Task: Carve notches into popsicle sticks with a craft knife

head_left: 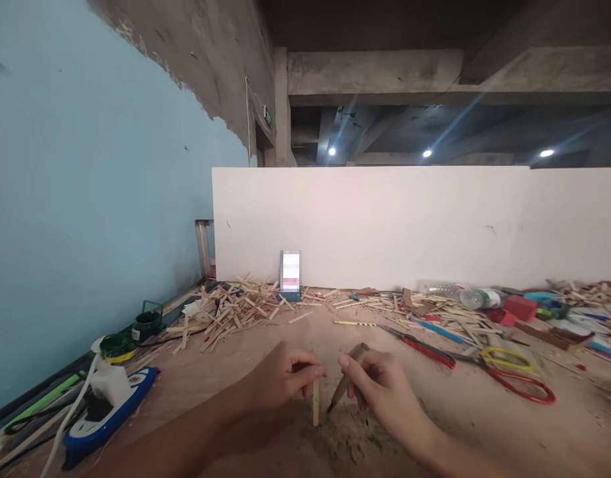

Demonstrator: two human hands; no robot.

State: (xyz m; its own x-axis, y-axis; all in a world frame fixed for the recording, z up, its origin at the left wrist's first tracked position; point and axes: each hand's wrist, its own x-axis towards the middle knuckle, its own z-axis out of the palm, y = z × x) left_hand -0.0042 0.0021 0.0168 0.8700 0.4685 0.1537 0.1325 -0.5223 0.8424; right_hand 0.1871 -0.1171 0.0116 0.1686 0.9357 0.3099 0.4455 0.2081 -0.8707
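Between its thumb and fingers, my left hand [285, 373] pinches a narrow flat wooden stick [316, 403] that points down toward the tabletop. My right hand [387, 388] is closed around a tan pen-shaped tool [341, 388], tilted with its dark tip low and close to the stick. A small gap shows between the tip and the stick. Below both hands, dark and greenish bits [355, 438] are scattered on the brown table [245, 425]. I cannot tell exactly what kind of tool the right hand holds.
A phone [290, 272] leans against the white partition [365, 226]. Piles of wooden sticks [235, 312] lie at the back. To the right are red-handled scissors [521, 386], a yellow-handled pair [507, 358], a blue pen [437, 330] and plastic bottles [479, 299]. At left sits a power strip [111, 415].
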